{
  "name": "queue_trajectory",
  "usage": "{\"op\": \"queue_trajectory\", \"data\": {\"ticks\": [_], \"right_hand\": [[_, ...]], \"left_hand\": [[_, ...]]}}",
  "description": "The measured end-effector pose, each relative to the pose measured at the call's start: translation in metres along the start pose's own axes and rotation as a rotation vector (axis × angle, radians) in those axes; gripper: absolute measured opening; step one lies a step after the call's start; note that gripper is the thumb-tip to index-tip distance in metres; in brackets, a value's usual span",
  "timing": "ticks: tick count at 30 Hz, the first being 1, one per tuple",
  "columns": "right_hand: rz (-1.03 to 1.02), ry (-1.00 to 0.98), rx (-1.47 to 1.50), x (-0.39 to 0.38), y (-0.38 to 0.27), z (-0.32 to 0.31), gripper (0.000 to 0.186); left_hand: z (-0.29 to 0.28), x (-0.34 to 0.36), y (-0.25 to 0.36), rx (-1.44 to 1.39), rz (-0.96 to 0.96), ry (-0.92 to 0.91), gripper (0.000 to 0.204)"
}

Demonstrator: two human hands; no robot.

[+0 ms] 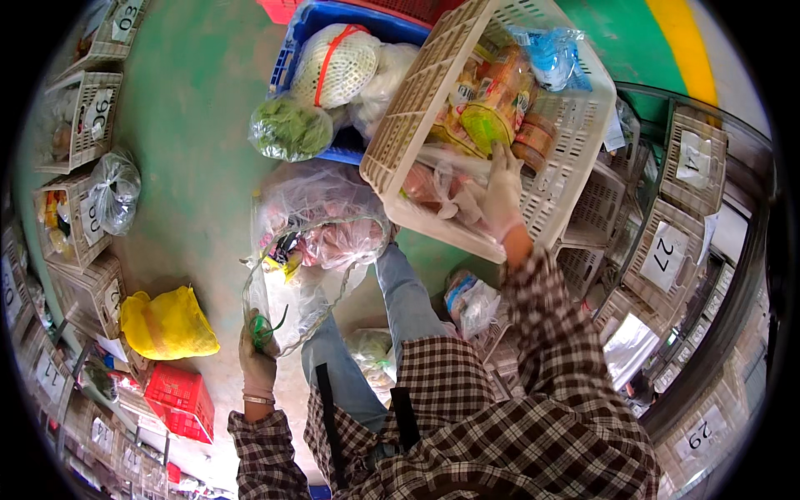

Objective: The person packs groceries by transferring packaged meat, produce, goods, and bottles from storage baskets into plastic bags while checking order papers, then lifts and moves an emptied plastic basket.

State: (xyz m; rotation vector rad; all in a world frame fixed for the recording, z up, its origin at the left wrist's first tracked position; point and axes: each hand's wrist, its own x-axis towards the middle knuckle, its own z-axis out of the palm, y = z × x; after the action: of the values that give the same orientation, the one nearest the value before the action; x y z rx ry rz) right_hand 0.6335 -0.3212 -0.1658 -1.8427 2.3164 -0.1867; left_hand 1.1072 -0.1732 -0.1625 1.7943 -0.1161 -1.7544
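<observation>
At lower left, my left hand (257,354) grips a large clear plastic bag (325,217) by its edge, beside a green tie. Pink bundles show inside it. My right hand (505,187) reaches into a tilted off-white crate (392,117), fingers extended against a yellow food package (487,125). The crate also holds an orange-brown jar (533,142), a blue packet (550,58) and a bag of reddish items (429,187). Behind the crate, a blue crate (298,42) holds bagged greens (292,129) and a white net-wrapped bundle (329,71).
Numbered crates line the left (79,121) and right (692,158) sides. A yellow sack (167,325) and a red crate (179,404) lie at lower left on the green floor (183,100). More bagged goods (471,304) sit beside my legs.
</observation>
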Motion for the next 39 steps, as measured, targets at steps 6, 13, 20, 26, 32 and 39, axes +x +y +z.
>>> {"op": "queue_trajectory", "data": {"ticks": [6, 13, 20, 26, 32, 39], "right_hand": [[-0.033, -0.874, -0.374, 0.043, 0.023, 0.013, 0.055], [-0.284, -0.623, -0.093, 0.021, 0.072, -0.053, 0.028], [0.07, -0.451, 0.345, -0.034, 0.02, -0.263, 0.032], [0.275, -0.386, 1.247, -0.112, -0.073, -0.243, 0.06], [0.565, -0.587, 1.171, -0.19, -0.175, -0.042, 0.022], [0.466, -0.863, 0.615, -0.299, -0.223, 0.154, 0.032]], "left_hand": [[0.001, -0.006, 0.001, -0.036, -0.018, -0.161, 0.038], [0.025, -0.005, -0.016, 0.51, 0.353, 0.12, 0.036], [0.023, -0.013, -0.01, 0.18, 0.104, -0.023, 0.05], [-0.006, -0.029, -0.026, 0.147, 0.077, -0.137, 0.052], [-0.07, -0.062, -0.021, 0.511, 0.342, -0.142, 0.048], [-0.087, -0.042, -0.007, -0.313, -0.061, -0.163, 0.05]]}}
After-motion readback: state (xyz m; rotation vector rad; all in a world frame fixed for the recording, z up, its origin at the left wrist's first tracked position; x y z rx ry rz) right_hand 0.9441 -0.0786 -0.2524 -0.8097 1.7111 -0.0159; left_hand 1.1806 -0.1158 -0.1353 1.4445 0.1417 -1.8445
